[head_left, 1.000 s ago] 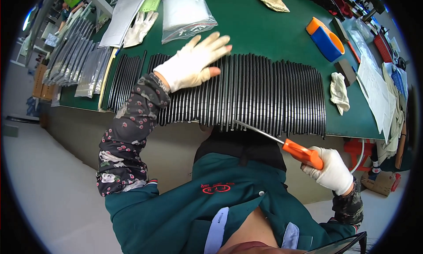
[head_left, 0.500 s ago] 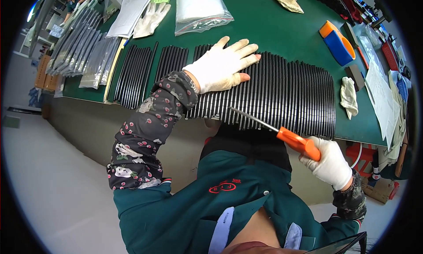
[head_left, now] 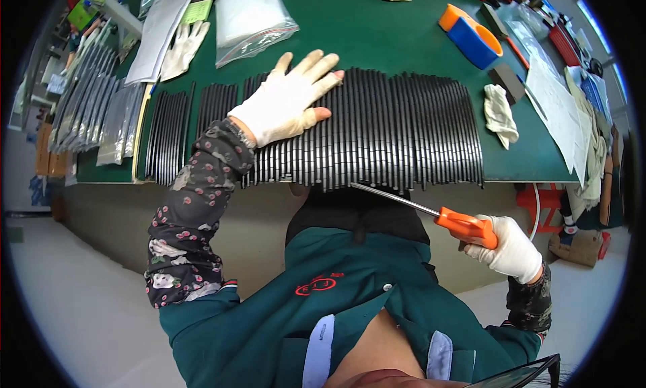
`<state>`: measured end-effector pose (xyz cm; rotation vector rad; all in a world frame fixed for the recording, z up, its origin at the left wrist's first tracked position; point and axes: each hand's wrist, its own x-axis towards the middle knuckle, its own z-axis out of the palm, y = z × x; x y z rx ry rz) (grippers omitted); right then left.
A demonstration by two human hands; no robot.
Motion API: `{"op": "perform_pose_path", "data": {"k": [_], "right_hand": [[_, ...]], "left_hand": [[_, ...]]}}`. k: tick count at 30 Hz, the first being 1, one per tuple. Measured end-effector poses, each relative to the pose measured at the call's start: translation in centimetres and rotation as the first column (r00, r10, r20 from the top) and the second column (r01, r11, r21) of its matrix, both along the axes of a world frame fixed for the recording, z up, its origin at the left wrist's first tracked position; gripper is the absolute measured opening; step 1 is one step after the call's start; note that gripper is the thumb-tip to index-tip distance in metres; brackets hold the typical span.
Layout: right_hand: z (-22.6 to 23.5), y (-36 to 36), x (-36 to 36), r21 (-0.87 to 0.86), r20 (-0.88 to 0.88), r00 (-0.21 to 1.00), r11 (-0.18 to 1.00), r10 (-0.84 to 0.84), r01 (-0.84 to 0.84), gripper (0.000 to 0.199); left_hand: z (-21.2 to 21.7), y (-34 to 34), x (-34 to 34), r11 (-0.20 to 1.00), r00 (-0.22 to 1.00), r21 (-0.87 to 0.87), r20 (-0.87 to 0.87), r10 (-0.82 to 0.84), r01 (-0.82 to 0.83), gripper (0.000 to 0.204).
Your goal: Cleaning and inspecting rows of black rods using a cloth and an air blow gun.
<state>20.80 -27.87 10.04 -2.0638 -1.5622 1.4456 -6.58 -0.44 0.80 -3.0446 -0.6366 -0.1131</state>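
Left hand: white glove, fingers spread wide and flat, palm pressed down on the row of black rods. Nothing is gripped; the hand only rests on the rods near the row's left half.

Right hand: white glove, fingers wrapped tight around the orange handle of a screwdriver. It is held below the table edge, off the table. The thin metal shaft slants up and left, and its tip lies just at the near ends of the rods.

Black rods: laid side by side in one long row on the green table, near ends overhanging the front edge. Two smaller bundles of rods lie to the left, apart from the main row.

Packages and loose items:
- clear plastic bag, rectangular, white contents, beyond the left hand;
- spare white glove, flat, left of the bag;
- grey flat pouches, stacked overlapping at the table's far left;
- orange and blue tape dispenser, upper right;
- crumpled pale cloth, just right of the rods;
- clear plastic sheets, along the right edge.
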Motion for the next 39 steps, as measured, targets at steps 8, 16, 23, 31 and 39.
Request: {"op": "perform_pose_path", "data": {"k": [8,16,23,31,39], "right_hand": [[0.0,-4.1,2.4,0.042,0.061,0.967,0.969,-0.247,0.245,0.017],[-0.3,-3.9,1.9,0.085,0.113,0.976,0.980,-0.187,0.178,0.015],[-0.8,-5.0,3.0,0.019,0.084,0.985,0.988,-0.152,0.151,0.016],[-6.0,-10.2,10.6,-0.233,0.270,0.945,0.940,-0.186,0.251,0.016],[-7.0,-12.6,11.8,-0.500,0.357,0.932,0.829,-0.068,0.252,0.018]], "left_hand": [[-0.1,-1.5,6.1,0.951,0.939,-0.017,0.161,-0.303,0.310,0.069],[-0.1,-3.2,7.5,0.957,0.955,-0.002,0.069,-0.289,0.290,0.057],[-0.7,-2.9,7.7,0.953,0.951,0.018,0.072,-0.301,0.301,0.057],[2.0,-2.9,8.4,0.983,0.977,-0.093,-0.134,-0.168,0.156,0.063],[-3.2,-0.2,8.0,0.915,0.884,0.037,0.247,-0.398,0.401,0.061]]}}
